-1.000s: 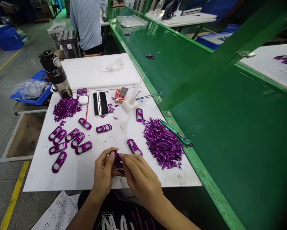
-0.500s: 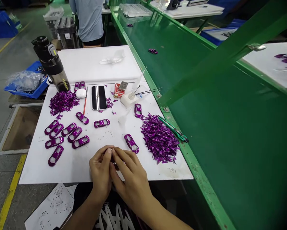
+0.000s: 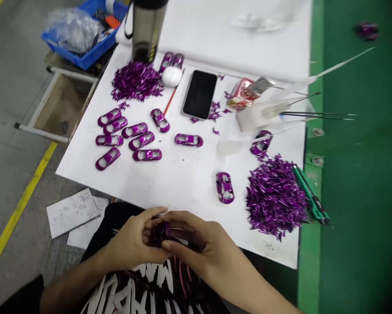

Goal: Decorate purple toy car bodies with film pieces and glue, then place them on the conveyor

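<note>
Left hand and right hand pinch a glossy purple car-shaped shell just past the white desk's front edge.

Fingers clamp together on it, drawn back from above the desk to over a black printed shirt. Open white board lies ahead, reaching another shell and a shredded foil heap beside a green craft knife.

Metallic purple-and-silver car bodies, black shirt with white jagged lettering

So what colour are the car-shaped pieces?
The car-shaped pieces are shiny metallic purple, clearest in the head view.
</note>
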`<state>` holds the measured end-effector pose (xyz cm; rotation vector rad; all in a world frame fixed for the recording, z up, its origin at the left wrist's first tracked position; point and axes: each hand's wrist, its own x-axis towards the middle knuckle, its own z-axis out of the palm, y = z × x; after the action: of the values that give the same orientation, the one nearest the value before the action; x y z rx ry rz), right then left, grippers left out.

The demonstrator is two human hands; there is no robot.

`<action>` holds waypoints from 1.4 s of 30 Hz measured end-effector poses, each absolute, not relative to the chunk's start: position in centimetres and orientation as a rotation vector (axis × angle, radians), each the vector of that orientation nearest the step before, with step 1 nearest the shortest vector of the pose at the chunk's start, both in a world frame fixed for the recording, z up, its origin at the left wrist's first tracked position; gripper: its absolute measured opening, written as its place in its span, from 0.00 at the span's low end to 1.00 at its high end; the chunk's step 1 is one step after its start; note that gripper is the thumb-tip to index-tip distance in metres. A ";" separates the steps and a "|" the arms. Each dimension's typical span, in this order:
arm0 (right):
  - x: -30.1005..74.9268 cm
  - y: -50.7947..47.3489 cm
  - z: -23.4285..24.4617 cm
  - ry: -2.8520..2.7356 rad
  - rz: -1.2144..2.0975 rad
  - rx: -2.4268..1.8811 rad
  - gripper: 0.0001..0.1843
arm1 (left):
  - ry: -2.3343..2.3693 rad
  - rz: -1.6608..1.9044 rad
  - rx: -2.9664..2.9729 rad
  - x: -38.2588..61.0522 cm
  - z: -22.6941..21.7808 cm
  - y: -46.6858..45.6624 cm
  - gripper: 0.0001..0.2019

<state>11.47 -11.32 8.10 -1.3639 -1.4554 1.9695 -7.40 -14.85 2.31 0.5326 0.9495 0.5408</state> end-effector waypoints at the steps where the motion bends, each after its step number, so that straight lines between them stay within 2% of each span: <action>1: 11.7 -11.0 7.9 -1.512 1.996 -1.396 0.10 | 0.920 0.487 0.499 -7.1 2.1 -14.6 0.31; 4: 12.6 -9.7 6.9 -1.750 1.945 -1.490 0.10 | 0.874 0.287 0.364 -5.3 1.7 -13.7 0.10; 5: 12.9 -9.2 6.6 -1.842 1.914 -1.509 0.10 | 0.900 0.264 0.318 -4.5 1.6 -13.4 0.07; 8: 13.2 -7.1 5.8 -2.102 1.875 -1.612 0.07 | 1.003 0.318 0.152 -2.5 1.8 -12.9 0.15; 14: 11.2 -3.1 5.5 -2.383 1.971 -2.033 0.19 | 1.080 0.398 -0.043 -1.3 2.2 -13.0 0.15; 20: 10.1 -1.8 4.9 -2.453 2.016 -2.133 0.19 | 1.081 0.384 -0.107 -0.8 1.6 -12.8 0.16; 25: 11.3 -3.5 5.7 -2.240 2.092 -1.819 0.07 | 0.974 0.351 0.074 -2.6 1.1 -13.1 0.15; 27: 11.5 -5.2 6.5 -2.089 2.080 -1.666 0.06 | 0.859 0.350 0.231 -4.8 1.1 -13.7 0.06; 28: 11.5 -6.3 6.9 -2.020 2.063 -1.606 0.08 | 0.791 0.422 0.365 -6.1 1.2 -14.0 0.05; 29: 11.3 -7.3 7.4 -1.968 2.036 -1.550 0.09 | 0.781 0.467 0.508 -7.3 1.3 -14.3 0.14; 31: 11.0 -9.3 8.3 -1.925 1.913 -1.484 0.10 | 0.784 0.471 0.750 -9.2 1.7 -14.5 0.23; 34: 11.5 -11.0 9.4 -1.966 1.576 -1.520 0.08 | 0.799 0.461 0.862 -9.6 2.5 -13.6 0.30; 36: 13.2 -10.3 9.3 -1.892 1.211 -1.662 0.12 | 0.787 0.474 0.837 -8.3 2.9 -12.4 0.30; 39: 16.4 -6.4 7.4 -1.512 0.639 -1.852 0.18 | 0.728 0.606 0.756 -5.1 2.9 -9.8 0.22; 40: 17.3 -4.6 6.5 -1.384 0.579 -1.853 0.24 | 0.709 0.675 0.727 -3.9 2.8 -8.8 0.22; 42: 18.6 -1.0 5.2 -1.266 0.707 -1.780 0.34 | 0.705 0.786 0.658 -1.8 2.5 -7.1 0.24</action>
<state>18.57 -0.98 5.18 -1.7796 -1.2661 0.7073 -1.76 -7.14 2.52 0.6585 0.7047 0.7861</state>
